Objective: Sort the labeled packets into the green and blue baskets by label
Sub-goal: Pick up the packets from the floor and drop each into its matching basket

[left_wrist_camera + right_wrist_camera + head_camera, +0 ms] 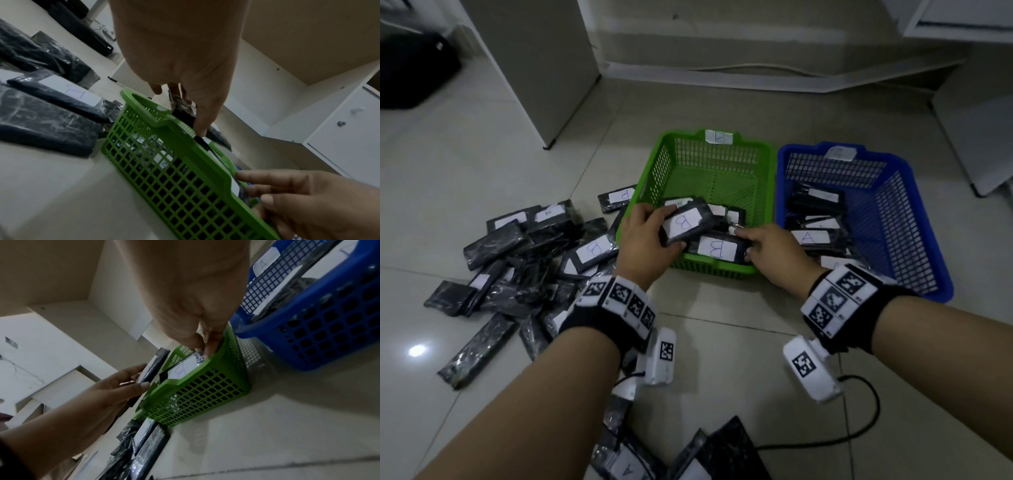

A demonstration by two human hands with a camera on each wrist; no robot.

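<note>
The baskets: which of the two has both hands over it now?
The green basket, left of the blue basket. The left hand holds a B packet above it; the right hand touches another packet inside.

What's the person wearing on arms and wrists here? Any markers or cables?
Forearms bare, no sleeves. Each wrist carries a black strap with white square tiles printed with black fiducial patterns: left wristband, right wristband. A white tagged camera module hangs beneath each; a black cable trails over the floor.
</note>
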